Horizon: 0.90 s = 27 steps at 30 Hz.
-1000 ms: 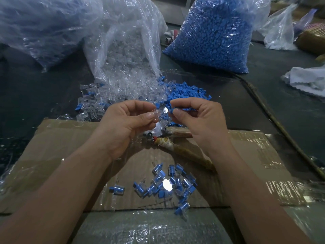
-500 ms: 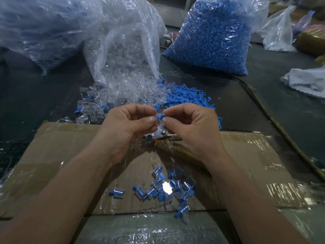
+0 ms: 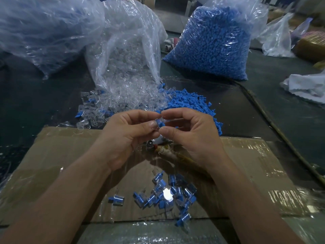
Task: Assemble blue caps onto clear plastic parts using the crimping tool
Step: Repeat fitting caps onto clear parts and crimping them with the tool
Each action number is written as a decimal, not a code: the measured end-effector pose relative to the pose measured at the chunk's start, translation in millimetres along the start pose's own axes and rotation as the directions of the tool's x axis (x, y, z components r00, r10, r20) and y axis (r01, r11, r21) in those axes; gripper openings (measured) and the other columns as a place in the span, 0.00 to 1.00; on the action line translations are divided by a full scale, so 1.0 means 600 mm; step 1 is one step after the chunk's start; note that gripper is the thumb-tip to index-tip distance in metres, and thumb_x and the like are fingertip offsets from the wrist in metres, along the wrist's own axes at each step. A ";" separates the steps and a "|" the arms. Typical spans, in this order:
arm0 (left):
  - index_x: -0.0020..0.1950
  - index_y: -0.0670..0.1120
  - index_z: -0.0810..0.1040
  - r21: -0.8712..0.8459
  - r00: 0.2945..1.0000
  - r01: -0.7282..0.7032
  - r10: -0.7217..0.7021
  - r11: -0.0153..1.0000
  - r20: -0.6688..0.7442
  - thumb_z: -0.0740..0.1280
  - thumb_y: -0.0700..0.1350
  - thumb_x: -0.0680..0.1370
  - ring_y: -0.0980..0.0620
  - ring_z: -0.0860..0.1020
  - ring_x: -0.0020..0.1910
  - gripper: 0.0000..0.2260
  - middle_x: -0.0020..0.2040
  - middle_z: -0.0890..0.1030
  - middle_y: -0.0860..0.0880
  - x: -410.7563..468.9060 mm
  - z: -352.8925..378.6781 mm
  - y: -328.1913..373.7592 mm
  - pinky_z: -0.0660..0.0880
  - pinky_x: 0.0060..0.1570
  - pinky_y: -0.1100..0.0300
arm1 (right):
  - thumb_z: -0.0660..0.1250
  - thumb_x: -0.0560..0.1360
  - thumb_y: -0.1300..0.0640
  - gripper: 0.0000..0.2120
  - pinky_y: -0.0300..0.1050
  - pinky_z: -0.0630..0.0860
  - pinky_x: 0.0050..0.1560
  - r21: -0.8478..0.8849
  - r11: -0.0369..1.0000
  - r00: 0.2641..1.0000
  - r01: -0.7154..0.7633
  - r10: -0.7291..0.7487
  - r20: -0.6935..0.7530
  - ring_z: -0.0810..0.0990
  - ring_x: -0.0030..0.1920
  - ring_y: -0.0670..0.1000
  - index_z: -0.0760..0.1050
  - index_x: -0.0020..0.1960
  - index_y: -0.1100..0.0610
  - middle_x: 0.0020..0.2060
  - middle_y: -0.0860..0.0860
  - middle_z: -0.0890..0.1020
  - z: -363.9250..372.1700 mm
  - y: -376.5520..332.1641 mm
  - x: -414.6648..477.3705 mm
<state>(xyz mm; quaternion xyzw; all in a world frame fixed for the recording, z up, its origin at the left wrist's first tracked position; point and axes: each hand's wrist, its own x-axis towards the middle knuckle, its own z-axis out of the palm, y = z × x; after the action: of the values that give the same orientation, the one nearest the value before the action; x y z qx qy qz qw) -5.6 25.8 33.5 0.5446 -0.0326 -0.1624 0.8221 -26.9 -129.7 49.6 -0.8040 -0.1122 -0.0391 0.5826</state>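
Beyond a cardboard sheet (image 3: 58,155) stand a bag of clear parts (image 3: 126,64) and a bag of blue caps (image 3: 214,43), while above its far edge the left hand (image 3: 126,136) and right hand (image 3: 191,134), over the crimping tool (image 3: 168,152), pinch one blue cap (image 3: 159,123).

dark tabletop (image 3: 26,103), taped cardboard sheet (image 3: 70,147), dim light

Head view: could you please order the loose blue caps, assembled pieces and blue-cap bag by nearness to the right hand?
From the right hand:
1. loose blue caps, just behind it.
2. assembled pieces, on the cardboard below.
3. blue-cap bag, far behind.
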 end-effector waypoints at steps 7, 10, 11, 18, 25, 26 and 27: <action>0.43 0.39 0.74 -0.013 1.000 0.006 -0.005 1.000 0.018 0.66 0.34 0.63 0.53 0.80 0.30 0.09 0.31 0.81 0.47 -0.001 0.004 -0.001 0.77 0.30 0.65 | 0.71 0.61 0.60 0.13 0.35 0.78 0.42 0.196 0.978 0.995 -0.066 0.049 0.090 0.83 0.42 0.47 0.80 0.46 0.56 0.39 0.48 0.84 -0.002 -0.003 -0.002; 0.39 0.41 0.78 0.071 0.999 -0.021 0.019 0.997 0.030 0.67 0.35 0.63 0.53 0.79 0.28 0.06 0.31 0.80 0.47 -0.003 0.001 0.003 0.77 0.29 0.65 | 0.71 0.60 0.58 0.13 0.33 0.77 0.41 0.179 0.982 0.997 -0.055 0.045 0.056 0.83 0.40 0.45 0.81 0.45 0.55 0.37 0.46 0.84 -0.003 -0.002 0.000; 0.37 0.42 0.79 0.074 0.999 -0.029 0.027 0.997 0.032 0.67 0.35 0.62 0.52 0.79 0.28 0.06 0.31 0.80 0.46 -0.004 0.000 0.004 0.77 0.28 0.64 | 0.71 0.60 0.57 0.12 0.33 0.77 0.41 0.156 0.987 0.998 -0.046 0.040 0.039 0.83 0.39 0.44 0.81 0.44 0.53 0.36 0.45 0.84 -0.002 -0.001 0.000; 0.34 0.47 0.82 0.273 0.994 -0.111 0.104 0.956 0.042 0.70 0.40 0.59 0.51 0.81 0.29 0.06 0.32 0.82 0.45 -0.012 0.006 0.006 0.78 0.30 0.64 | 0.71 0.57 0.50 0.12 0.33 0.77 0.38 0.066 0.998 0.999 -0.023 0.020 0.043 0.82 0.37 0.43 0.76 0.40 0.51 0.33 0.44 0.82 -0.002 0.006 0.000; 0.37 0.44 0.80 0.313 0.992 -0.128 0.122 0.941 0.041 0.69 0.41 0.60 0.51 0.79 0.25 0.07 0.30 0.82 0.44 -0.014 0.011 0.007 0.76 0.26 0.64 | 0.71 0.58 0.49 0.12 0.36 0.78 0.39 0.027 0.999 0.996 -0.021 0.019 0.089 0.82 0.37 0.45 0.74 0.39 0.51 0.34 0.46 0.83 -0.008 0.008 0.001; 0.37 0.43 0.79 0.317 0.993 -0.122 0.114 0.940 0.044 0.69 0.40 0.61 0.50 0.79 0.25 0.07 0.29 0.81 0.44 -0.013 0.011 0.006 0.77 0.26 0.63 | 0.72 0.58 0.50 0.12 0.36 0.78 0.39 0.030 0.999 0.995 -0.022 0.019 0.099 0.82 0.37 0.45 0.74 0.39 0.51 0.34 0.45 0.83 -0.008 0.009 0.001; 0.37 0.42 0.79 0.328 0.993 -0.115 0.106 0.938 0.046 0.70 0.39 0.61 0.50 0.79 0.25 0.06 0.29 0.81 0.43 -0.012 0.010 0.005 0.77 0.26 0.63 | 0.73 0.59 0.53 0.11 0.36 0.78 0.39 0.031 0.999 0.994 -0.022 0.018 0.107 0.82 0.37 0.45 0.74 0.38 0.52 0.33 0.45 0.82 -0.008 0.010 0.002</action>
<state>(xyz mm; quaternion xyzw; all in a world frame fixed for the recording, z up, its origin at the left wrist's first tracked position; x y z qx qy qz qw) -13.2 24.0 39.5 0.6695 -0.1011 -0.1156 0.7268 -24.3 -135.9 45.6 -0.7967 -0.1357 0.0117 0.5888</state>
